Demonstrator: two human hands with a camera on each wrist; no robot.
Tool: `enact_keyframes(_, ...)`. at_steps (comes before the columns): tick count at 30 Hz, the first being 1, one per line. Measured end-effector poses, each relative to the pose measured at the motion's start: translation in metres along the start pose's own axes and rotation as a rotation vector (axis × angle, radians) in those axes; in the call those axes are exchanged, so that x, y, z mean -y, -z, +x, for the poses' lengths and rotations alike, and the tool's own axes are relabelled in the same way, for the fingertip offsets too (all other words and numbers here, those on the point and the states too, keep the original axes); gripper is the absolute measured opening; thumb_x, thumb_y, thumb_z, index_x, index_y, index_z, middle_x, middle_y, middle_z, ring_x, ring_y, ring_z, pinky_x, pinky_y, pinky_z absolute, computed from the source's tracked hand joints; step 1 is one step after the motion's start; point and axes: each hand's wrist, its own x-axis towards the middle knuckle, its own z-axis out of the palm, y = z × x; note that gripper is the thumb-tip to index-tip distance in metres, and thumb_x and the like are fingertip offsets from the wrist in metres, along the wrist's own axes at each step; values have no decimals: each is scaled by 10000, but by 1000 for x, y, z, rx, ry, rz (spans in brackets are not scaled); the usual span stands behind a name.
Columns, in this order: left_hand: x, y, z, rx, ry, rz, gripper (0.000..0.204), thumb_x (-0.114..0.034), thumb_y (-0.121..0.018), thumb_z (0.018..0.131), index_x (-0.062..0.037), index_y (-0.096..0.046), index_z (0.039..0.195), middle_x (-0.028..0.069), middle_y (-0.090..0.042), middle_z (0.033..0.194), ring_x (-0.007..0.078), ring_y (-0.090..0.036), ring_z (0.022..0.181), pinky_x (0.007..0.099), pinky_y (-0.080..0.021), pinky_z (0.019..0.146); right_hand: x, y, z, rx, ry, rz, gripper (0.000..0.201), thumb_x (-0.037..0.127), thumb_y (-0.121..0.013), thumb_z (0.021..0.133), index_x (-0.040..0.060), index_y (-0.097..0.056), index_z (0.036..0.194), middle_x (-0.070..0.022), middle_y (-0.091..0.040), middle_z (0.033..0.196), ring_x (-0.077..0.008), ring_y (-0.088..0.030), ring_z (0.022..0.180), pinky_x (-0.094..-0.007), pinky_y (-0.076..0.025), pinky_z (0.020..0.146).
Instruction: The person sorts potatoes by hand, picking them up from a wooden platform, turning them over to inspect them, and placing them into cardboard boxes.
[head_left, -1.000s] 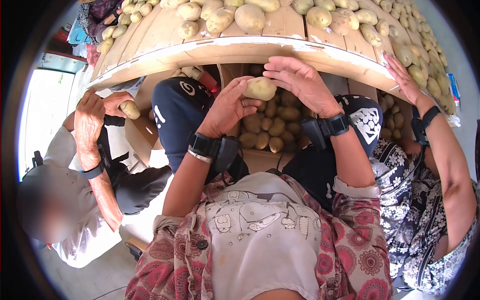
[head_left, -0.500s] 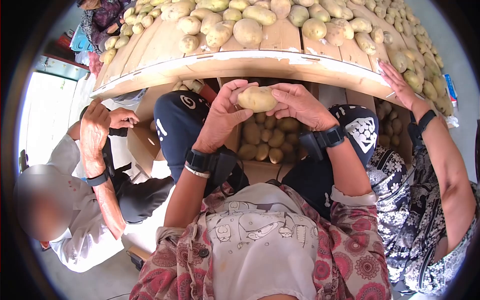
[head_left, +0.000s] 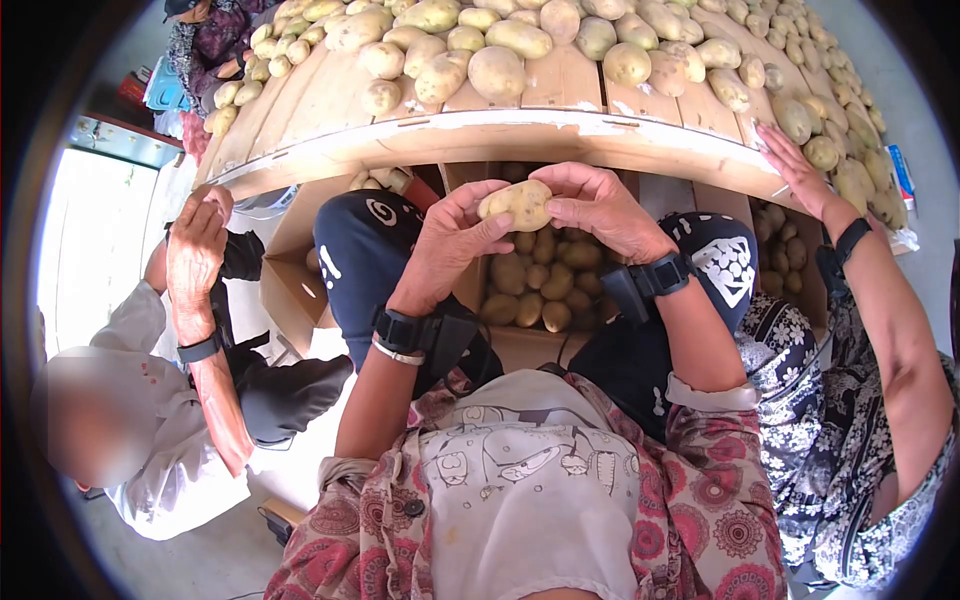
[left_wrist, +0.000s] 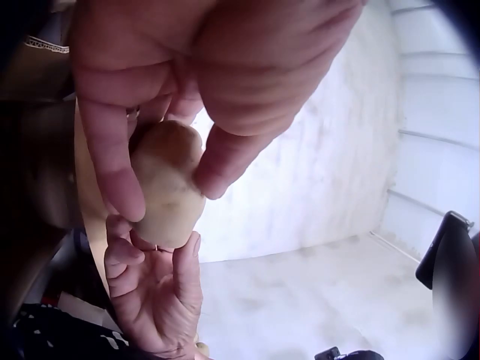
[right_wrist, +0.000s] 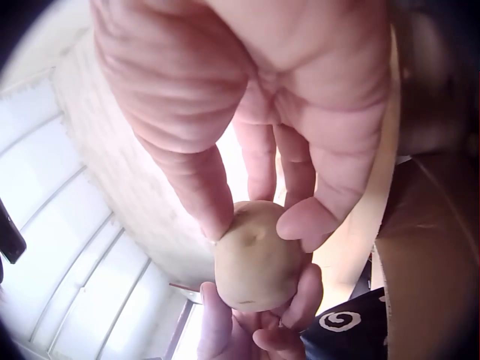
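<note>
A pale yellow potato [head_left: 515, 206] with small dark spots is held between both hands, above a box of potatoes. My left hand [head_left: 455, 240] grips its left end, with thumb and fingers on opposite sides in the left wrist view. At the other end, the thumb and fingers of my right hand [head_left: 610, 215] pinch the same potato [right_wrist: 255, 259]. Below the hands, the cardboard box [head_left: 530, 335] between the knees holds many potatoes [head_left: 545, 275], partly hidden by the hands.
A wooden slatted table [head_left: 560, 90] with potatoes [head_left: 497, 72] spread over it stands ahead; its front edge lies just beyond my hands. One person [head_left: 170, 420] sits at left, another person's hand [head_left: 800, 175] rests on the table edge at right. Another cardboard box [head_left: 290, 285] stands at left.
The potato has come down nearer the body. My right hand, earlier with fingers extended beside it, now pinches its right end. The person at left no longer shows the potato held earlier.
</note>
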Motion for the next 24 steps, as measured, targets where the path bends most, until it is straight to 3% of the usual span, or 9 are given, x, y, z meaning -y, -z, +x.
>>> enact_keyframes(4,3,2,0,17,17,-64,355,-147,-554,922,-29,-469,1246,87,-598,1116,167,-617,981,264,-543,769,-7,1,1,1,1,-14,360,192,-646,861,49,-575,1183,-17,-640,981,-49,-558,746,-188,-453,640)
enact_keyframes(9,1,3,0,38,38,-105,336,-188,-511,948,-32,-444,1238,97,-583,1123,180,-626,954,258,-533,769,2,-5,-2,49,23,8,399,178,-647,854,41,-551,1217,-24,-618,1041,-61,-555,793,-216,-464,704)
enact_keyframes(11,5,2,0,30,83,-195,325,-201,-505,953,-37,-442,1226,94,-577,1128,181,-627,947,256,-528,775,-1,-5,-1,100,72,-79,462,170,-652,847,67,-505,1272,-1,-583,1110,-46,-521,927,-197,-443,747)
enact_keyframes(13,7,1,0,72,130,48,299,-231,-500,958,-52,-446,1192,83,-572,1124,179,-626,949,256,-519,787,-8,-3,2,100,37,-167,438,161,-649,841,66,-518,1248,13,-595,1051,-46,-528,861,-198,-441,715)
enact_keyframes(18,16,7,0,22,53,162,290,-253,-499,960,-64,-477,1179,60,-577,1117,150,-623,952,251,-504,809,-2,-3,-1,-9,37,-213,374,133,-631,840,80,-544,1199,20,-609,996,-41,-520,833,-191,-434,712)
enact_keyframes(21,7,23,-3,-110,-31,169,273,-262,-495,961,-59,-523,1141,58,-600,1069,138,-621,946,242,-501,803,-6,9,1,-85,41,-213,325,129,-624,836,89,-563,1153,28,-610,996,-34,-512,846,-174,-409,694)
enact_keyframes(23,-1,45,-3,-314,-193,248,245,-268,-484,966,-59,-581,1050,32,-628,913,102,-616,815,209,-492,708,-12,17,-1,-115,-34,-262,309,147,-626,831,89,-576,1131,31,-612,979,-29,-514,837,-174,-397,681)
enact_keyframes(24,-4,61,-4,-333,-285,263,229,-259,-493,963,-54,-586,1003,19,-616,834,83,-576,733,199,-469,644,-15,18,-2,-113,-40,-264,309,147,-626,831,89,-576,1131,31,-612,979,-29,-514,837,-174,-397,681)
